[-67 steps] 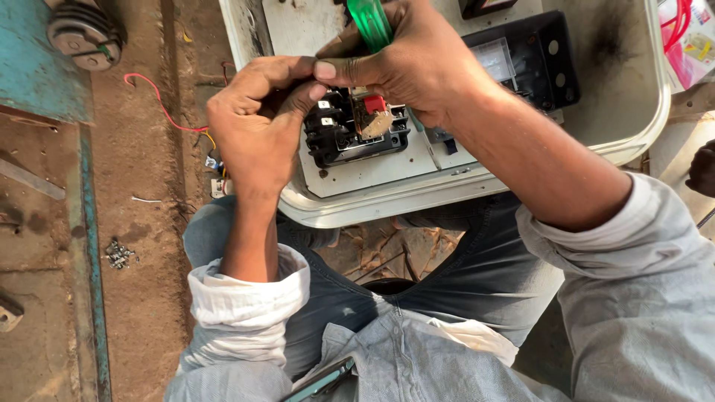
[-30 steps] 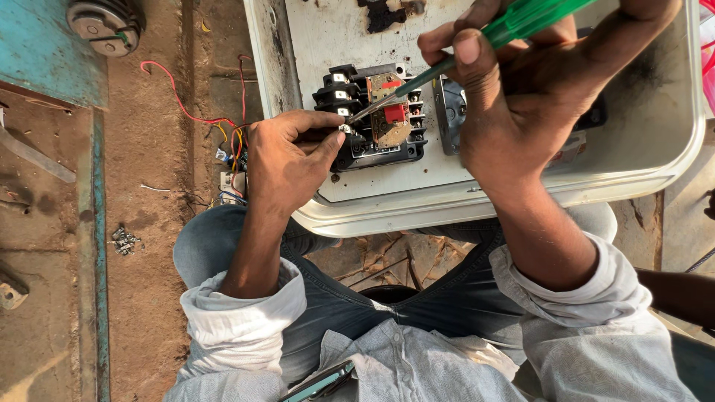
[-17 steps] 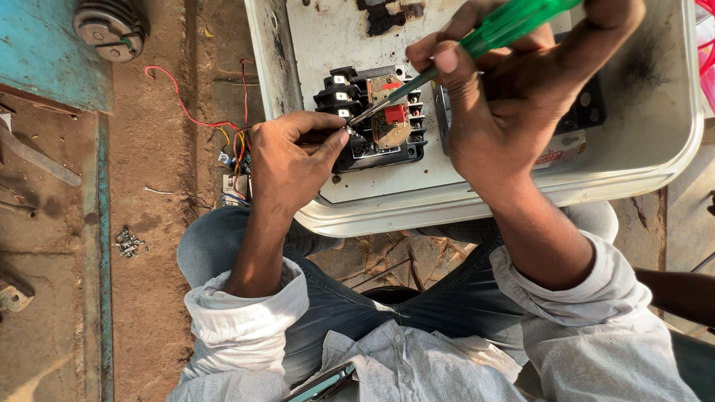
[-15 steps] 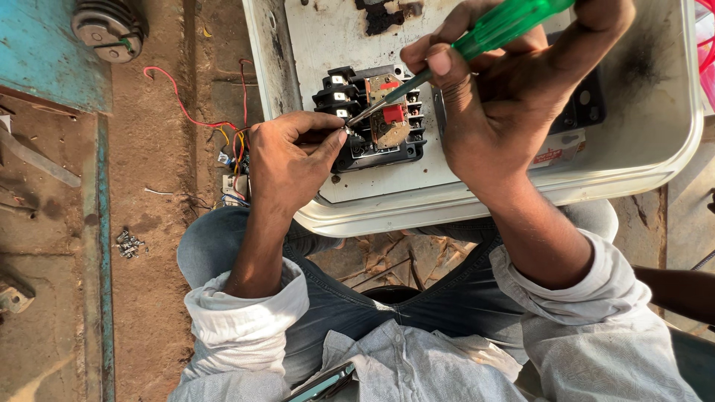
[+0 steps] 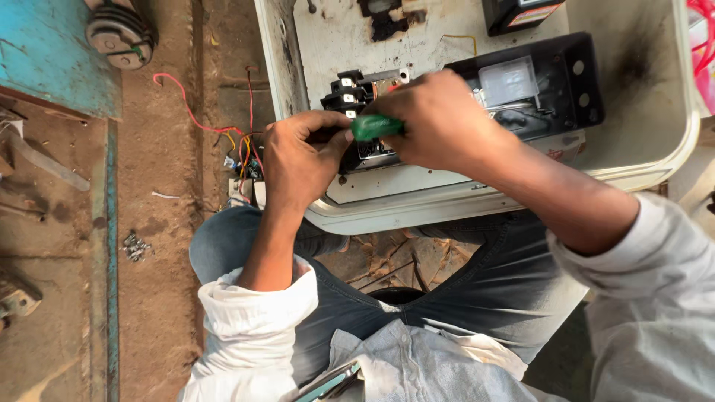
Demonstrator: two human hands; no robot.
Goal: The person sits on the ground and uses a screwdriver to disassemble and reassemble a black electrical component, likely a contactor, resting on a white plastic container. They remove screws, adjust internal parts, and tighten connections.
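Black plastic is forming the body of the contactor block [image 5: 356, 119] that both hands are working on; it is sitting on the pale mounting plate inside a cream-coloured electrical enclosure [image 5: 655, 141], towards that plate's left side. Its top row of terminals, with small pale labels, is showing above the hands, while the lower part is lying hidden behind the fingers. The block looks already mounted, and the work seems to be mid-way at the terminals: no cover is closing the box, and loose wires are hanging outside it, so the wiring appears unfinished. Whether any wire is already clamped I cannot tell.

The right hand [image 5: 439, 119] is wrapping closed around the green handle of a screwdriver [image 5: 376, 126], whose tip is pointing into the block and is out of sight. The left hand [image 5: 302, 160] is curling its fingers tight against the block's left face, pinching something too small to make out.

Right of the block, a larger black component [image 5: 551, 89] is occupying the plate. Outside the enclosure, red, yellow and dark wires [image 5: 242, 149] are trailing over the dirt floor, beside a blue-painted panel [image 5: 52, 56] and a small scatter of screws [image 5: 135, 247].
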